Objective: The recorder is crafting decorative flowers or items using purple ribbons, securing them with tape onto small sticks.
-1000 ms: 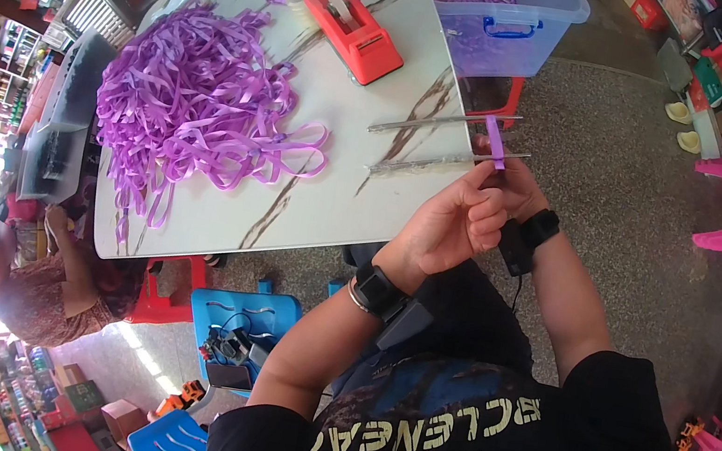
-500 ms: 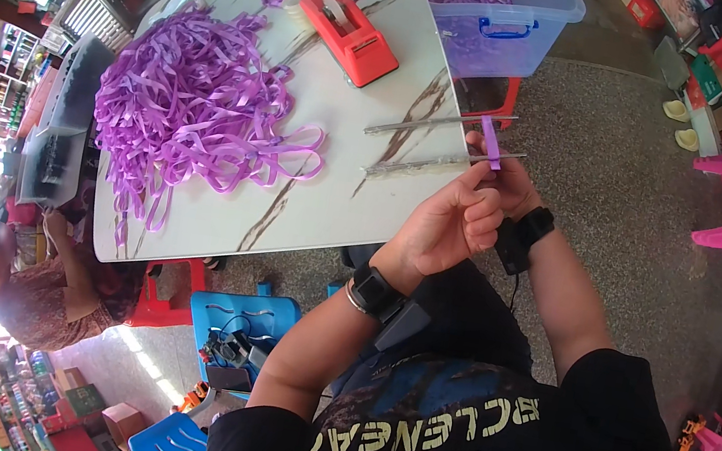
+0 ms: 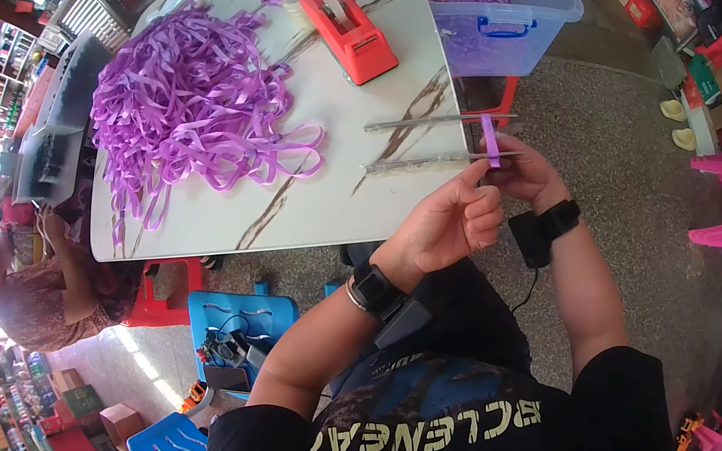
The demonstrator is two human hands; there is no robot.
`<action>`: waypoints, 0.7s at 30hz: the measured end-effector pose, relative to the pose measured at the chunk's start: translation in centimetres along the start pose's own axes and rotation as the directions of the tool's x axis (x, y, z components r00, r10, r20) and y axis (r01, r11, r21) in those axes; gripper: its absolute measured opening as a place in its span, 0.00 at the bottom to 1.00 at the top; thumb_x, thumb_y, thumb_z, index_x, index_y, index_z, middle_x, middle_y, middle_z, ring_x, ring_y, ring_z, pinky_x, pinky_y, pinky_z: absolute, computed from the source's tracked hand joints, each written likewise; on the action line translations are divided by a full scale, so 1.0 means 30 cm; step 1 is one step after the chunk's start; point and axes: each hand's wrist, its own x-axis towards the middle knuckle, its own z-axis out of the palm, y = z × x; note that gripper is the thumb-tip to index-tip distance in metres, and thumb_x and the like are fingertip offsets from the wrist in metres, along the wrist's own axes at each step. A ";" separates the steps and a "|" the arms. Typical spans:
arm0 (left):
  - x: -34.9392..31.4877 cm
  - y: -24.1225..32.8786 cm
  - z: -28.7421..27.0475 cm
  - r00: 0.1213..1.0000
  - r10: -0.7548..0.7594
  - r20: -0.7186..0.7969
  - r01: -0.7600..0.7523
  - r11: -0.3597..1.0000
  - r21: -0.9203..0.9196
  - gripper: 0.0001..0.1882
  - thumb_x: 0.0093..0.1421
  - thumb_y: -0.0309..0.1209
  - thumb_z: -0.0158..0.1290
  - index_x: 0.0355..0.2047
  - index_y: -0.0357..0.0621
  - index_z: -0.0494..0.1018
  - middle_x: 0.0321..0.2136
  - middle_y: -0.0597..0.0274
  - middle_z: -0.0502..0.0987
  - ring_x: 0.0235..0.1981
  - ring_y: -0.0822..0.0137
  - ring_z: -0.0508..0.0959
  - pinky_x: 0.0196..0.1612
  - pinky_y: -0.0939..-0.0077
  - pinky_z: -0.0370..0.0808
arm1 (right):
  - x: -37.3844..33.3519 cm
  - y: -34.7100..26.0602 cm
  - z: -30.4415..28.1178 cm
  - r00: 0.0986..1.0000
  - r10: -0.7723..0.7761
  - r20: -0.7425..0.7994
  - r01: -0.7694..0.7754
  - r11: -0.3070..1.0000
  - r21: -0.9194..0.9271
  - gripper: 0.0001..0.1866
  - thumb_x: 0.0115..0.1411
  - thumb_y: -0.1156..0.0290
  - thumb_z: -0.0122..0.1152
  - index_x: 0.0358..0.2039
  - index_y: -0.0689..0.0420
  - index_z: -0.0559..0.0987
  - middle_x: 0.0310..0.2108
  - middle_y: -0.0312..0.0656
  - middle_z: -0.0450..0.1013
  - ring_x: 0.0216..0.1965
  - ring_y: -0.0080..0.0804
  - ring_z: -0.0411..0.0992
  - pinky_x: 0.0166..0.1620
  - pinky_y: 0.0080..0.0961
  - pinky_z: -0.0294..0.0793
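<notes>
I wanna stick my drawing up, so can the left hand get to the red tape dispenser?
Probably yes, with a stretch: the red tape dispenser sits uncovered on the table, and only two thin rods seem to cross the way from the left hand.

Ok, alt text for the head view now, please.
A person's left hand and right hand are at a purple ribbon spanning two rods that jut past a white table. A purple ribbon heap and red tape dispenser sit there.
</notes>
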 end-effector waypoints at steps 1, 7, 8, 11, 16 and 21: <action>0.001 -0.001 -0.001 1.000 0.003 -0.010 -0.003 1.000 0.002 0.15 0.55 0.24 0.39 0.44 0.50 0.62 0.16 0.71 0.54 0.18 0.76 0.57 0.23 0.84 0.58 | 0.003 -0.018 -0.021 1.000 -0.001 -0.001 0.001 1.000 -0.001 0.08 0.58 0.67 0.51 0.33 0.56 0.74 0.20 0.27 0.66 0.17 0.09 0.59 0.17 0.07 0.55; -0.001 -0.002 0.005 1.000 0.008 -0.017 -0.008 1.000 -0.004 0.16 0.55 0.24 0.39 0.45 0.50 0.61 0.16 0.71 0.54 0.19 0.77 0.56 0.23 0.84 0.58 | -0.059 -0.121 0.025 1.000 -0.014 0.022 0.021 0.928 -0.371 0.08 0.55 0.64 0.54 0.31 0.54 0.75 0.21 0.27 0.70 0.19 0.11 0.62 0.21 0.09 0.58; -0.001 -0.001 0.006 1.000 0.008 -0.015 -0.008 1.000 -0.003 0.16 0.55 0.24 0.39 0.45 0.50 0.61 0.16 0.71 0.54 0.19 0.77 0.56 0.23 0.84 0.58 | -0.065 -0.134 0.039 1.000 0.005 0.009 -0.001 0.909 -0.416 0.08 0.55 0.65 0.54 0.31 0.54 0.76 0.21 0.26 0.68 0.18 0.10 0.60 0.20 0.08 0.56; -0.002 -0.001 0.010 1.000 0.006 -0.023 -0.006 1.000 0.002 0.16 0.55 0.23 0.39 0.45 0.49 0.61 0.16 0.71 0.54 0.18 0.77 0.56 0.23 0.84 0.58 | -0.091 -0.160 0.072 0.999 0.006 -0.034 -0.022 0.875 -0.483 0.09 0.55 0.63 0.54 0.30 0.54 0.76 0.19 0.24 0.64 0.16 0.09 0.56 0.17 0.07 0.51; 0.002 -0.003 0.007 1.000 0.005 -0.011 -0.005 1.000 -0.001 0.16 0.55 0.23 0.39 0.44 0.49 0.60 0.16 0.71 0.54 0.18 0.77 0.56 0.22 0.84 0.58 | -0.135 -0.198 0.114 0.996 0.073 -0.053 -0.088 0.920 -0.381 0.12 0.55 0.59 0.54 0.30 0.54 0.77 0.17 0.22 0.61 0.15 0.08 0.52 0.15 0.07 0.46; -0.001 -0.004 0.010 1.000 0.011 -0.017 -0.011 1.000 0.003 0.16 0.55 0.23 0.39 0.44 0.49 0.61 0.16 0.71 0.54 0.18 0.77 0.56 0.22 0.84 0.58 | -0.137 -0.178 0.115 0.992 -0.077 -0.100 0.001 0.799 -0.601 0.13 0.53 0.57 0.58 0.31 0.53 0.77 0.18 0.20 0.60 0.15 0.08 0.50 0.16 0.08 0.44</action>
